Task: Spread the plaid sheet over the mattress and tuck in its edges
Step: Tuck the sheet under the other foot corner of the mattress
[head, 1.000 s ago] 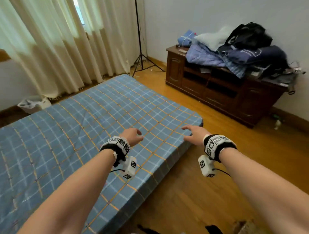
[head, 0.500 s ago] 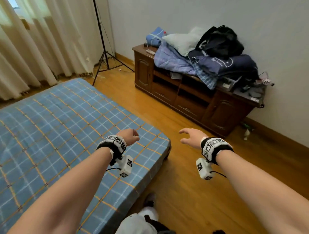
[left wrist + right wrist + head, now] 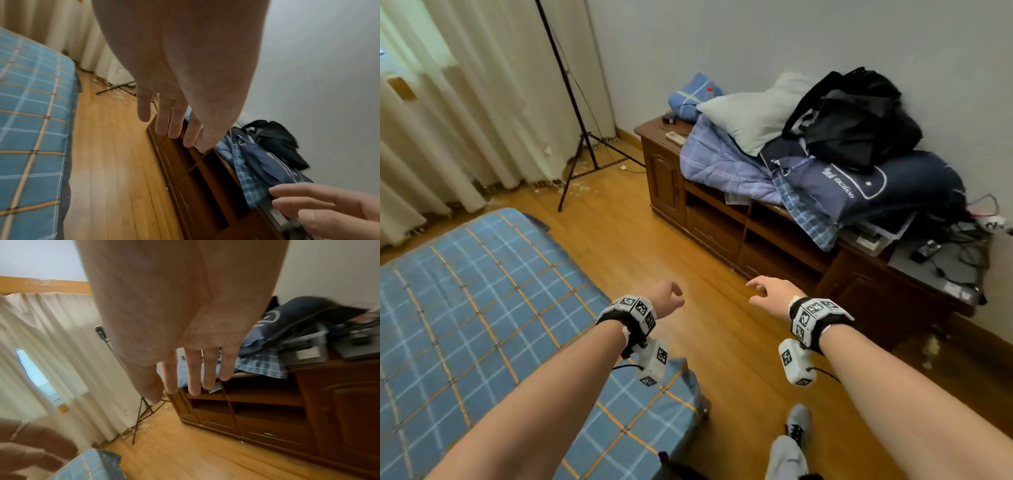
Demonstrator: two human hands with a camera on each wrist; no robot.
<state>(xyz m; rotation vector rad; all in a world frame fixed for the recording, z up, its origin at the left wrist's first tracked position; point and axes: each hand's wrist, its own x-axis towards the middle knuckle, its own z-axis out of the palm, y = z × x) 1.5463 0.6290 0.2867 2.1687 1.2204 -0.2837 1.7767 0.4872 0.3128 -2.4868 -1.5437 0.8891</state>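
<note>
Head view shows your left hand [image 3: 666, 299] loosely curled and your right hand [image 3: 770, 296] relaxed, both empty; wrist views reveal straight fingers [image 3: 162, 116] beside the plaid sheet [image 3: 465, 291].

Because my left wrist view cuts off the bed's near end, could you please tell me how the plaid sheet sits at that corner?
Observer: In the head view, the plaid sheet bunches in a loose fold at the near corner.
Operator: Thank you. What is beside that corner?
Observer: The person's shoe stands on the wooden floor close by.
Operator: And the far corner?
Observer: The right wrist view shows crumpled darker fabric sticking out there.
</note>
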